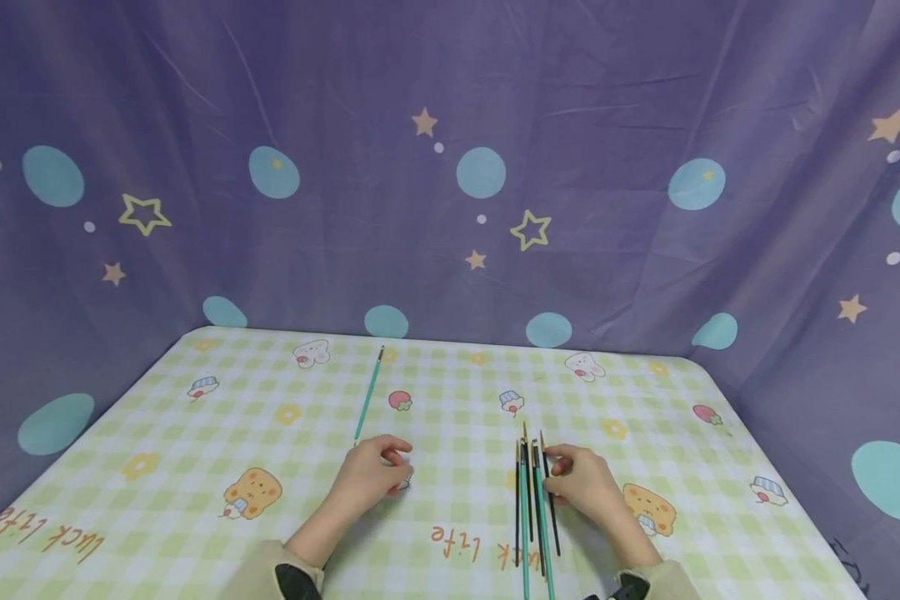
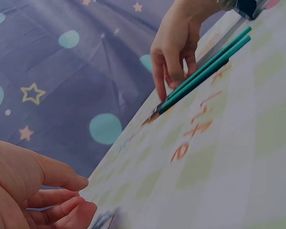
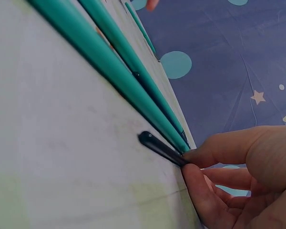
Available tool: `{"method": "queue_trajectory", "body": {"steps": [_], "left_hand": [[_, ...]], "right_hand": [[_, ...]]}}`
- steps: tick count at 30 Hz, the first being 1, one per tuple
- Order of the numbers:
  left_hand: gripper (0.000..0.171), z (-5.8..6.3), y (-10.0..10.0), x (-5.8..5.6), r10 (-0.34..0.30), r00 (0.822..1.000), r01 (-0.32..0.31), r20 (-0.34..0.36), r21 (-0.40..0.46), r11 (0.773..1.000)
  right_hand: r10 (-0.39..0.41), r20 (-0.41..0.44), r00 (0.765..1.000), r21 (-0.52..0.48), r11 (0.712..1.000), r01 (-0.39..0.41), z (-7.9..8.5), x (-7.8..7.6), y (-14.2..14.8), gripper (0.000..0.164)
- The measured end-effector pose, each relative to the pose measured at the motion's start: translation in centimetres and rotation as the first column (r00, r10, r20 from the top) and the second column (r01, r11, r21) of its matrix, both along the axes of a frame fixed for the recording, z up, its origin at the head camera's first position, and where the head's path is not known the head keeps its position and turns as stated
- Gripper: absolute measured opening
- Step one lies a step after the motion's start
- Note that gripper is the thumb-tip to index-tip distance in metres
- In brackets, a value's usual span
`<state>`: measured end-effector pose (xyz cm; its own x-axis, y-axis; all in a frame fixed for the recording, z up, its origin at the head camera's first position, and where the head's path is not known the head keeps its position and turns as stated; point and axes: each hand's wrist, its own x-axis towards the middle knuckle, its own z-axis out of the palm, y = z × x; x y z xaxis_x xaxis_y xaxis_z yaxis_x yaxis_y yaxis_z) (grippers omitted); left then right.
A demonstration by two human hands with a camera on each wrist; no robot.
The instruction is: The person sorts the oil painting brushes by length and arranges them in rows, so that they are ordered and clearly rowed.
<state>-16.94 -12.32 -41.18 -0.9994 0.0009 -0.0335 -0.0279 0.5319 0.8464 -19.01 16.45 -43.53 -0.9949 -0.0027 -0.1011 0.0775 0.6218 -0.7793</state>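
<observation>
My right hand pinches a thin black paintbrush between thumb and index finger. That brush is the rightmost of a bunch of several paintbrushes lying roughly parallel, tips pointing away from me. Two longer green paintbrushes lie among shorter black ones in this bunch. My left hand hovers just above the table, fingers loosely bent, with nothing in it. Beyond it, a single green paintbrush lies slanted by itself on the cloth.
A green-and-white checked tablecloth with printed cartoon figures covers the table. Its far edge meets a purple curtain with stars and blue dots, which also hangs along both sides.
</observation>
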Motion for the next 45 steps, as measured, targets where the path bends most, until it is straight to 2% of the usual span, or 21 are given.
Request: {"method": "queue_trajectory", "body": {"steps": [7,13,19,26,33,45], "left_hand": [[0.026,-0.4,2.3,-0.3,-0.075,0.997,0.075,-0.01,0.045,0.996],[0.027,-0.6,4.2,-0.4,-0.083,0.997,0.083,-0.002,0.068,0.994],[0.027,-1.1,6.2,-0.7,-0.106,0.994,0.102,0.017,0.138,0.985],[0.027,-1.4,8.5,-0.8,-0.1,0.994,0.091,0.047,0.164,0.982],[0.025,-2.0,10.0,-0.9,-0.11,0.993,0.1,0.051,0.174,0.98],[0.024,-2.4,12.2,-1.1,-0.088,0.996,0.084,0.018,0.161,0.983]], "right_hand": [[-0.007,0.005,1.0,0.008,1.0,0.007,0.0,0.0,0.0,0.05],[-0.005,0.006,1.0,0.011,1.0,0.005,0.0,-0.1,0.0,0.05],[-0.01,0.005,1.0,0.015,1.0,0.009,0.1,-0.1,0.1,0.05],[-0.01,0.006,1.0,0.013,1.0,0.01,0.1,-0.1,0.1,0.05],[0.0,0.005,1.0,0.001,1.0,0.0,-0.2,-0.1,0.0,0.05],[0.004,-0.01,1.0,0.009,1.0,-0.004,-0.2,-0.1,0.1,0.048]]}}
